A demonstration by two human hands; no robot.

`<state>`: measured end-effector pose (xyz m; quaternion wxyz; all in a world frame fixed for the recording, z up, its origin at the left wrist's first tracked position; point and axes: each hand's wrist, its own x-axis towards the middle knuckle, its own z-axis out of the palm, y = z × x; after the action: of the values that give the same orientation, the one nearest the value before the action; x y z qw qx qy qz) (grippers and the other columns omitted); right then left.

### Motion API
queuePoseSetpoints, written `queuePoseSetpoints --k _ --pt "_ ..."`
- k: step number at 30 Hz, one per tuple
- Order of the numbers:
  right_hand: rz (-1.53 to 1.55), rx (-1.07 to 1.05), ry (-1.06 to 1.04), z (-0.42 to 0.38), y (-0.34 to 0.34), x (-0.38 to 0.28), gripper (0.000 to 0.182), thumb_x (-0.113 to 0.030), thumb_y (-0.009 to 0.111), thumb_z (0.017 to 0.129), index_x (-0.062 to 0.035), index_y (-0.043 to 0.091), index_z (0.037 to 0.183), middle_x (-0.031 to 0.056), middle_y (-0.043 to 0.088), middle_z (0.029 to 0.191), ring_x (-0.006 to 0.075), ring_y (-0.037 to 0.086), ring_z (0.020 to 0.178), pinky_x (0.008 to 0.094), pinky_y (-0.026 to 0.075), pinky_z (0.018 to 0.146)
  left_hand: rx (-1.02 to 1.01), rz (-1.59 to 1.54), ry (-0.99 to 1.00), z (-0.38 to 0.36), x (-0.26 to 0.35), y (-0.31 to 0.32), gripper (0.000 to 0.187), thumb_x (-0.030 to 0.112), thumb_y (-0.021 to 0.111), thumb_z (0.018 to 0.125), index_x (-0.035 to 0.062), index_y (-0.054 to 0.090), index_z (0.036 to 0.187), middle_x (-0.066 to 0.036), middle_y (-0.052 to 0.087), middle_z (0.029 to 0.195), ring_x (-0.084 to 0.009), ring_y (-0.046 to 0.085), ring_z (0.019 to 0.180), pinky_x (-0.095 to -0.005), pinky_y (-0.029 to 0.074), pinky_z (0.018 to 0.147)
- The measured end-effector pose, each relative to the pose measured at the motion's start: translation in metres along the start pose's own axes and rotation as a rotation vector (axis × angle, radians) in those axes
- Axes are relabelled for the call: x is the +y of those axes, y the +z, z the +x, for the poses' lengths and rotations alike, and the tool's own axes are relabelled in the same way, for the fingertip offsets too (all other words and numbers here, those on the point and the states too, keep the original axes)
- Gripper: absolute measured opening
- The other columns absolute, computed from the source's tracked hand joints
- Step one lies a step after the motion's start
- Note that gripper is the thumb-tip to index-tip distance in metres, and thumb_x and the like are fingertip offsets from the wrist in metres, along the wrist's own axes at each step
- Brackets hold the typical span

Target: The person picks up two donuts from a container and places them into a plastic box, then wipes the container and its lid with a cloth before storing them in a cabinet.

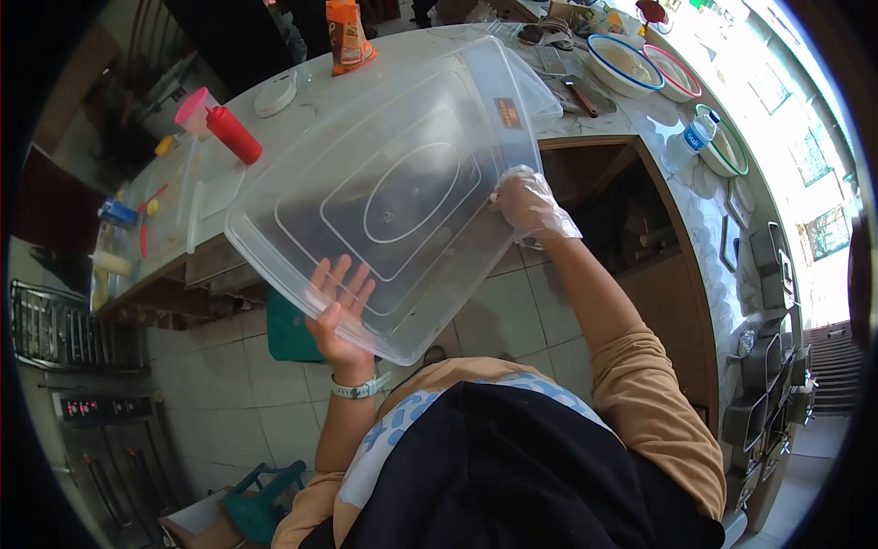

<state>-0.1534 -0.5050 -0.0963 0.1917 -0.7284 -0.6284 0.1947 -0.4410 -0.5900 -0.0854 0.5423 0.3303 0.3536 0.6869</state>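
Note:
A large clear plastic storage box (pixel 393 206) is tilted over the counter edge in front of me, with oval and rounded-rectangle ridges on its broad face. My right hand (pixel 530 203), in a thin clear plastic glove, is closed on the box's right edge. At the near left edge, my bare left hand (pixel 343 316) supports the box, its spread fingers showing through the plastic. A pale watch (pixel 359 388) circles the left wrist. On the box's far right side is a small orange and dark label (pixel 507 113).
A red squeeze bottle (pixel 233 135), a pink cup (pixel 194 112) and an orange packet (pixel 348 38) stand on the counter (pixel 402 57). Bowls of white contents (pixel 625 64) and a water bottle (pixel 692 139) line the right. A green stool (pixel 261 499) and oven (pixel 105 412) are lower left.

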Motion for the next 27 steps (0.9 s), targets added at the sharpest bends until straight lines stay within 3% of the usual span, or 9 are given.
queuePoseSetpoints --k 3,6,7,9,11,12,14,16,27 --pt "0.423 0.083 -0.352 -0.025 0.060 -0.004 0.011 -0.005 0.059 0.073 -0.0031 0.061 0.084 0.0173 0.060 0.091 0.0294 0.059 0.096 0.0379 0.049 0.076 0.002 -0.023 -0.011 0.010 -0.008 0.007 0.076 0.028 0.054 0.069 -0.0056 0.032 0.133 -0.026 0.048 0.124 -0.0439 0.053 0.110 -0.0473 0.047 0.090" --pt "-0.462 0.316 -1.006 -0.064 0.090 -0.059 0.016 -0.015 0.059 0.082 -0.0069 0.053 0.093 0.0080 0.054 0.083 0.0223 0.053 0.088 0.0309 0.043 0.079 0.003 -0.054 -0.068 0.019 -0.009 0.006 0.076 0.029 0.055 0.069 -0.0054 0.032 0.133 -0.027 0.048 0.124 -0.0440 0.053 0.110 -0.0477 0.047 0.090" --pt "0.109 0.256 -1.038 -0.047 0.081 -0.062 0.015 -0.016 0.060 0.080 -0.0070 0.054 0.090 0.0080 0.053 0.083 0.0230 0.052 0.088 0.0336 0.041 0.079 -0.010 -0.078 -0.141 0.025 -0.007 0.005 0.076 0.029 0.055 0.069 -0.0055 0.032 0.133 -0.027 0.047 0.124 -0.0439 0.053 0.110 -0.0479 0.046 0.090" --pt "1.261 0.100 -0.934 -0.012 0.059 -0.064 0.015 -0.017 0.062 0.076 -0.0072 0.056 0.085 0.0082 0.050 0.083 0.0244 0.050 0.088 0.0389 0.038 0.078 -0.069 -0.037 -0.152 0.023 -0.003 0.002 0.076 0.030 0.055 0.069 -0.0055 0.032 0.133 -0.027 0.048 0.123 -0.0438 0.053 0.110 -0.0483 0.047 0.090" --pt "-0.398 0.649 -0.466 0.022 0.006 -0.031 0.011 -0.018 0.060 0.078 -0.0082 0.055 0.077 0.0080 0.050 0.081 0.0239 0.048 0.085 0.0390 0.038 0.079 -0.168 0.001 -0.164 0.024 -0.004 -0.002 0.076 0.029 0.056 0.068 -0.0056 0.033 0.132 -0.027 0.049 0.122 -0.0427 0.055 0.108 -0.0488 0.048 0.088" --pt "0.485 0.457 -0.100 0.037 -0.010 -0.026 0.011 -0.017 0.057 0.080 -0.0062 0.055 0.080 0.0098 0.054 0.090 0.0231 0.050 0.084 0.0369 0.040 0.075 -0.186 0.003 -0.176 0.023 -0.006 -0.003 0.076 0.029 0.056 0.068 -0.0056 0.033 0.132 -0.027 0.049 0.122 -0.0427 0.055 0.108 -0.0488 0.048 0.088" --pt "0.256 0.667 -0.512 0.046 0.004 -0.008 0.014 -0.012 0.051 0.085 -0.0031 0.056 0.095 0.0124 0.055 0.102 0.0218 0.054 0.089 0.0340 0.044 0.073 -0.314 0.097 -0.169 0.028 -0.013 0.002 0.072 0.028 0.053 0.071 -0.0036 0.034 0.133 -0.024 0.049 0.125 -0.0412 0.054 0.110 -0.0468 0.049 0.088" --pt "1.452 0.288 -0.915 0.009 0.046 -0.072 0.023 -0.010 0.045 0.090 -0.0006 0.053 0.108 0.0141 0.054 0.113 0.0209 0.057 0.093 0.0321 0.047 0.076 -0.362 0.052 -0.187 0.038 -0.020 0.006 0.072 0.027 0.054 0.070 -0.0045 0.035 0.132 -0.025 0.049 0.124 -0.0410 0.055 0.109 -0.0465 0.050 0.087" --pt "0.005 0.787 -0.173 0.049 -0.025 0.019 0.033 -0.016 0.047 0.086 -0.0017 0.055 0.115 0.0204 0.058 0.114 0.0347 0.058 0.103 0.0401 0.045 0.091 -0.640 0.143 0.013 0.055 -0.010 -0.004 0.073 0.024 0.067 0.064 -0.0073 0.040 0.125 -0.025 0.053 0.117 -0.0384 0.059 0.104 -0.0441 0.051 0.088"
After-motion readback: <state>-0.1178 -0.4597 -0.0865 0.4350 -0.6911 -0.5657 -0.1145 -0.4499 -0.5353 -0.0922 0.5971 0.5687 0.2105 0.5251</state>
